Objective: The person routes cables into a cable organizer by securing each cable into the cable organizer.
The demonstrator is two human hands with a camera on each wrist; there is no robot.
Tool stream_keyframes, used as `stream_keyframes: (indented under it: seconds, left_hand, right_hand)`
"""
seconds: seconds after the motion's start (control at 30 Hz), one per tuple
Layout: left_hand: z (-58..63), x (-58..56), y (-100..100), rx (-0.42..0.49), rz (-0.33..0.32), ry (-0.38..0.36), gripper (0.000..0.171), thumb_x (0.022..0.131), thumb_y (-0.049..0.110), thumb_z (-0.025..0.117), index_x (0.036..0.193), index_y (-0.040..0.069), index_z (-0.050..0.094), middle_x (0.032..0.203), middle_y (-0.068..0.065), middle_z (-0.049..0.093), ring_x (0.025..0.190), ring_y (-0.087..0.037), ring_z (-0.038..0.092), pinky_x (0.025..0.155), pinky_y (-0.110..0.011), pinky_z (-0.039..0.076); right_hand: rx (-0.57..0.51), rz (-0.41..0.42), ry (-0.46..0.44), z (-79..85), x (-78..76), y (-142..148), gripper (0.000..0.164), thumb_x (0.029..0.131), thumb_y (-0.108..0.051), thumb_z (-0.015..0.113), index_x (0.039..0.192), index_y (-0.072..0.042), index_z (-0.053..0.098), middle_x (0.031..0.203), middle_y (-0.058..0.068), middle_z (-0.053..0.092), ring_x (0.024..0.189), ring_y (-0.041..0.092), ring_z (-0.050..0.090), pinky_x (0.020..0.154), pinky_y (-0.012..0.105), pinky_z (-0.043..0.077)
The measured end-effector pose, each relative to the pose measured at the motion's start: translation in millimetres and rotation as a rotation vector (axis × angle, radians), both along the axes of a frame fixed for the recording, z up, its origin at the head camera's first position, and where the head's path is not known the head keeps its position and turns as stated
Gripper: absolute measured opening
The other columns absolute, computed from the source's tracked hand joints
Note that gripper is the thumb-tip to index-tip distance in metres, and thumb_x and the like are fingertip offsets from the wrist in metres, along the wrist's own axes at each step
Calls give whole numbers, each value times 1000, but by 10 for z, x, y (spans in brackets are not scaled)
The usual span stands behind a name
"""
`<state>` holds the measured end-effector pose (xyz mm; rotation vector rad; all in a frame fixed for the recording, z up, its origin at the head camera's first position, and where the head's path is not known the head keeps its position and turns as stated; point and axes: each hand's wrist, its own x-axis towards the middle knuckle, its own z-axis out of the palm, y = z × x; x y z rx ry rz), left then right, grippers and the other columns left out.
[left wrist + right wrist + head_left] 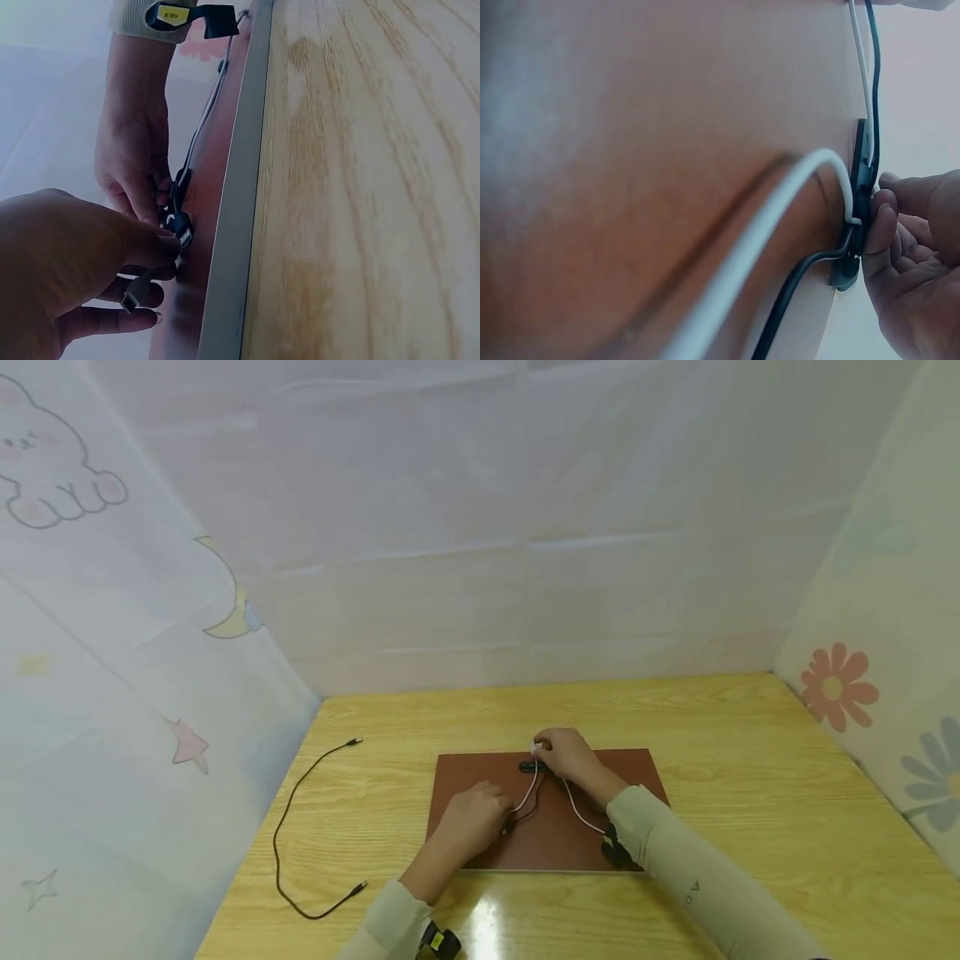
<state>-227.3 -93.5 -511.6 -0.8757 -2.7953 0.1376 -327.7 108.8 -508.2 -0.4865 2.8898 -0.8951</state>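
Observation:
A black cable clip (531, 767) sits near the far edge of a brown board (558, 843). A white cable (810, 161) and a black cable (791, 281) run to it. My right hand (567, 756) is at the clip, thumb and index finger pinching the white cable there; its fingertips are partly hidden. Nearer and to the left, my left hand (474, 817) grips the cables close to their ends. From its fingers stick out a light-coloured connector (133, 295) and a black cable's metal-tipped plug (184, 234).
Another black cable (277, 839) with a plug at each end lies curved on the wooden table (720, 735), left of the board. Printed fabric walls (420, 610) stand behind and at both sides. The board's pale front edge (234, 187) is raised above the tabletop.

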Motion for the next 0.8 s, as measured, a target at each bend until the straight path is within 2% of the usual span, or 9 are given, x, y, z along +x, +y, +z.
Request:
stream_keyframes:
  seconds: [0.17,0.37,0.5,0.63,0.8]
  left_hand:
    - [18,22,2,10,22,-6,14,100,27,67,91,26,77,86,11,65,82,-6,59,61,-19,53]
    - [29,41,-11,24,14,-15,13,100,27,67,91,25,77,89,10,65,85,-7,61,65,-19,54]
    - [51,42,-54,59,16,-74,9,99,27,69,97,25,78,94,9,67,90,-8,63,70,-20,55]
    - [91,32,-136,89,51,-145,9,98,23,70,101,25,78,98,9,68,96,-9,64,73,-22,56]
    - [138,11,-252,136,76,-175,10,96,17,71,98,25,77,95,9,67,97,-12,65,71,-26,56]
  right_hand:
    - [-16,13,-17,4,4,28,34,101,-19,64,129,0,66,107,12,72,81,19,67,73,37,56]
    - [-65,8,-39,12,29,46,27,101,-16,62,124,-3,68,107,11,72,86,21,67,74,38,56]
    - [-67,23,-36,10,46,54,26,101,-16,61,123,-4,69,104,8,71,86,19,66,75,38,56]
    - [-72,32,-36,31,73,63,25,101,-16,62,122,-5,69,103,7,71,89,21,67,76,40,55]
    - [-74,33,-34,76,99,85,25,100,-16,63,121,-5,70,104,9,70,93,24,67,77,41,56]
